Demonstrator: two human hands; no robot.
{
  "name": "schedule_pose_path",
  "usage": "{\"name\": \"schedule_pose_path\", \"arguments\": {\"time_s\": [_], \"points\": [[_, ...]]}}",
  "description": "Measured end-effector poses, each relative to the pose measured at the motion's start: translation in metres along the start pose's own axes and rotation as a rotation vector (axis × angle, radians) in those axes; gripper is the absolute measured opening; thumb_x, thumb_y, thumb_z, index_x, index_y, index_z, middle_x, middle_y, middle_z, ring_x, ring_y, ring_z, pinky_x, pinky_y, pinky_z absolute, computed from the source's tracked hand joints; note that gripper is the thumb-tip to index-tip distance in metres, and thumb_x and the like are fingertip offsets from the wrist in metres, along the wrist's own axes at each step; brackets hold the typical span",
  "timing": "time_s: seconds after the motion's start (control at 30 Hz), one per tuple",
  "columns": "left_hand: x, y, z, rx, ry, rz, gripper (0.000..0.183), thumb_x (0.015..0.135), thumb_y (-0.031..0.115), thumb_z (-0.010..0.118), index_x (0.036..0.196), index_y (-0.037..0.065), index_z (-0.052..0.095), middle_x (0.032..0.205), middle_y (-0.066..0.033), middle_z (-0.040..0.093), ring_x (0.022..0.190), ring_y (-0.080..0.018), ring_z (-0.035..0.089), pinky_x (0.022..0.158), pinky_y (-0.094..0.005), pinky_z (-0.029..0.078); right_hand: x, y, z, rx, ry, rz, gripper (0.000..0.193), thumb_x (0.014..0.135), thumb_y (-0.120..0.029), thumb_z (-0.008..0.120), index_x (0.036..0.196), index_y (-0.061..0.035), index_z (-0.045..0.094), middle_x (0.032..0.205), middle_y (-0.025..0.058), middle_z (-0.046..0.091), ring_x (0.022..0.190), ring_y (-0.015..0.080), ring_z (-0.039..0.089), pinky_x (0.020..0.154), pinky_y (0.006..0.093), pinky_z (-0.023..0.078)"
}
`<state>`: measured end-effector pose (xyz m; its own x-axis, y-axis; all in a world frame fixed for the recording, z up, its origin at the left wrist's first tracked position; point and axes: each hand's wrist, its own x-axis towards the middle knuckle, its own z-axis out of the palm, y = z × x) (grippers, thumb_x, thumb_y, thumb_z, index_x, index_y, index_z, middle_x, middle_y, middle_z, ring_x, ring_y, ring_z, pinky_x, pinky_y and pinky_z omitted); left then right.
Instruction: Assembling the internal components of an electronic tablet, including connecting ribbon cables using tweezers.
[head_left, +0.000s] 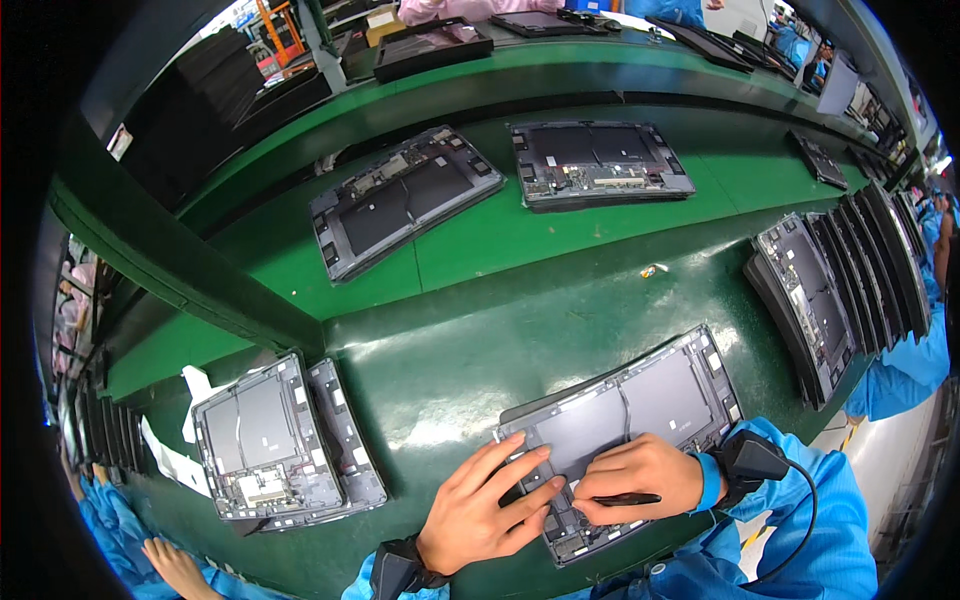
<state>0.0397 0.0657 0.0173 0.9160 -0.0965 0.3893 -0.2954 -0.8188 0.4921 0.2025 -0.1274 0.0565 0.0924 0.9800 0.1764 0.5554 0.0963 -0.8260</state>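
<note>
An opened tablet (662, 400) lies on the green workbench right before me, its grey battery, ribbon cable and circuit boards exposed. My left hand (485, 510) has its fingers stretched apart, with the fingertips resting on the tablet's left edge. Over the lower boards, my right hand (640, 475) is closed around a slim black tool (627, 499) with a pointed rear end. The tool's working tip is hidden under my fingers, so its exact kind cannot be made out. A blue band and a dark wrist device with a cable sit on my right wrist.
Stacked opened tablets (262, 430) lie at left beside white sheets (172, 455). Two more opened tablets (405, 203) (600, 160) rest on the green shelf behind. A leaning row of tablets (815, 290) stands at right. A green post (190, 250) rises at left. A co-worker's hand (175, 568) shows lower left.
</note>
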Motion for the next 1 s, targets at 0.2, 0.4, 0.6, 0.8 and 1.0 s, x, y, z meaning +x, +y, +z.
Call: {"name": "schedule_pose_path", "arguments": {"time_s": [0.2, 0.4, 0.6, 0.8, 1.0], "points": [[0.001, 0.001, 0.001, -0.017, -0.009, 0.020, 0.032, 0.080, 0.024, 0.073, 0.112, 0.020, 0.076, 0.134, -0.0061, 0.060, 0.129, -0.0332, 0.055, 0.102, -0.0480, 0.052, -0.004, 0.005, 0.002, 0.127, -0.023, 0.033, 0.010, 0.089, -0.012, 0.070, 0.088, -0.0054, 0.063, 0.072, 0.0071, 0.056, 0.062, 0.0269, 0.057, 0.057, 0.0372, 0.046], [0.001, 0.001, 0.004, -0.021, -0.016, 0.041, 0.031, 0.081, 0.022, 0.072, 0.111, 0.019, 0.075, 0.135, -0.0059, 0.060, 0.128, -0.0319, 0.056, 0.099, -0.0452, 0.053, -0.006, 0.006, 0.001, 0.166, -0.033, 0.025, 0.009, 0.089, -0.010, 0.071, 0.089, -0.0050, 0.063, 0.073, 0.0073, 0.056, 0.061, 0.0258, 0.056, 0.056, 0.0369, 0.046], [0.003, 0.004, 0.007, -0.038, -0.007, 0.023, 0.031, 0.081, 0.020, 0.072, 0.112, 0.018, 0.075, 0.131, -0.0053, 0.061, 0.128, -0.0298, 0.056, 0.096, -0.0425, 0.055, -0.009, 0.008, 0.000, 0.195, -0.025, 0.035, 0.009, 0.089, -0.009, 0.071, 0.089, -0.0044, 0.064, 0.074, 0.0076, 0.057, 0.061, 0.0261, 0.056, 0.056, 0.0362, 0.046], [0.000, 0.000, 0.001, -0.062, 0.028, 0.000, 0.034, 0.073, 0.014, 0.072, 0.106, 0.021, 0.079, 0.125, -0.0036, 0.066, 0.124, -0.0311, 0.060, 0.092, -0.0409, 0.058, -0.002, 0.004, 0.004, 0.225, -0.029, 0.068, 0.007, 0.089, -0.006, 0.072, 0.090, -0.0024, 0.066, 0.077, 0.0088, 0.062, 0.064, 0.0273, 0.060, 0.058, 0.0364, 0.048], [0.000, -0.001, -0.001, -0.068, 0.013, -0.016, 0.034, 0.074, 0.014, 0.072, 0.107, 0.021, 0.079, 0.125, -0.0034, 0.066, 0.125, -0.0310, 0.059, 0.093, -0.0407, 0.058, 0.000, 0.003, 0.003, 0.222, -0.032, 0.079, 0.005, 0.088, -0.003, 0.072, 0.091, -0.0007, 0.068, 0.076, 0.0094, 0.064, 0.066, 0.0277, 0.063, 0.059, 0.0358, 0.050]]}}
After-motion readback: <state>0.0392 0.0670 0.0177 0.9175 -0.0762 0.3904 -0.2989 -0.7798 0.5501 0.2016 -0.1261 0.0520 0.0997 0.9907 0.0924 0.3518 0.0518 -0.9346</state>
